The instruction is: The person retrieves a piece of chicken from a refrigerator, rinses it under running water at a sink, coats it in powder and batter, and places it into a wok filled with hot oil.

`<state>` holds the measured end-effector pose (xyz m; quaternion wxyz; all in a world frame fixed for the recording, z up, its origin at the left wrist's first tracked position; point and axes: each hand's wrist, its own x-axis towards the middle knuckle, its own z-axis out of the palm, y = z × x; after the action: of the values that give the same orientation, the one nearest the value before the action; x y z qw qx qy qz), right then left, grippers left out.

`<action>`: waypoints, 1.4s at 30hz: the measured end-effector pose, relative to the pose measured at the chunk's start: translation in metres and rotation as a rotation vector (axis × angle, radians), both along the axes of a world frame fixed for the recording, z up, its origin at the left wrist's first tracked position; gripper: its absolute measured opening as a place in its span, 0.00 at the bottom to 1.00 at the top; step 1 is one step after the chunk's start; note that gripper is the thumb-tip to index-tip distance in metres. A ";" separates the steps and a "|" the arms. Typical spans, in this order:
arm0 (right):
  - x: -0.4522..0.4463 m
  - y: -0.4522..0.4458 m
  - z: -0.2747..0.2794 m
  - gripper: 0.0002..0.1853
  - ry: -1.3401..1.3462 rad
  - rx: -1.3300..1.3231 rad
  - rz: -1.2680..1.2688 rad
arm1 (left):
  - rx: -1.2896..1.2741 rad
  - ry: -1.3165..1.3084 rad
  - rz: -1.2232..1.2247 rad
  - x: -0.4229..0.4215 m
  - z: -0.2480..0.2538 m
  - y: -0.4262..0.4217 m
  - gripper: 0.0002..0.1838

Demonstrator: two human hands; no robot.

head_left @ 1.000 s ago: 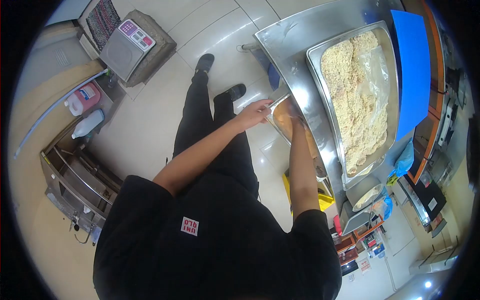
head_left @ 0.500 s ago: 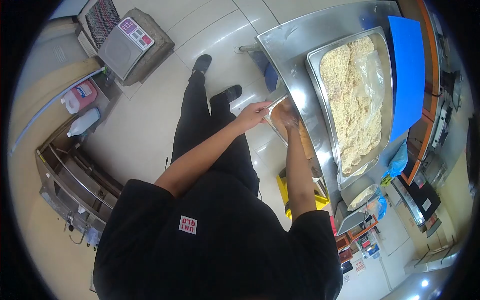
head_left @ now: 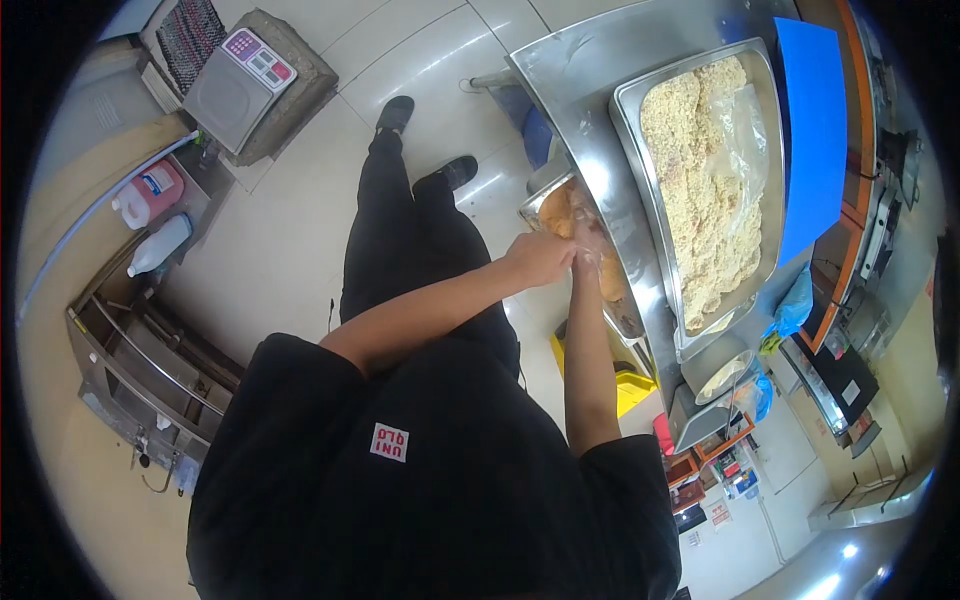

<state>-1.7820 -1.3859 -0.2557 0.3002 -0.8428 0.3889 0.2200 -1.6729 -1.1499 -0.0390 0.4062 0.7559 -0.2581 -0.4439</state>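
Your left hand (head_left: pixel 540 258) and right hand (head_left: pixel 588 232) are together at the right wrist, left fingers curled in and seeming to pinch the cuff of a clear glove (head_left: pixel 586 260). The right hand is over the smaller metal tray (head_left: pixel 528 211); you can't make out its fingers well enough to tell whether they hold anything. That tray, with orange-brown food (head_left: pixel 556 212) in it, sits to your right, partly hidden by the edge of the steel counter (head_left: pixel 612 182).

If you tug hard on thin plastic, it could tear, and a scrap could end up in the food. Your left hand looks bare, so letting it drop lower could bring skin against the contents. Neither hand seems to be steadying the tray rim, so a knock from your right wrist might shift it; how well it is supported is hidden. Jerking the right hand up could also catch the counter edge just beside it.

Half a second ago your left hand was on the smaller tray's far-left rim; now it has left that rim and come across to your right wrist. Your right hand remains at the tray. On the counter, the large tray (head_left: pixel 632 130) of pale crumbly food (head_left: pixel 690 190) looks unchanged, clear plastic sheet (head_left: pixel 742 150) still lying on top.
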 end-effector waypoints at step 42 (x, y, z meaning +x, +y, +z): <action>0.122 0.081 0.084 0.32 0.484 -0.059 1.258 | -0.057 0.510 0.520 0.030 -0.042 0.036 0.18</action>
<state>-1.6602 -1.3051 -0.1719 -0.0039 -0.8437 -0.1140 0.5246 -1.6426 -1.1138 -0.0814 0.5776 0.6496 0.0399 -0.4927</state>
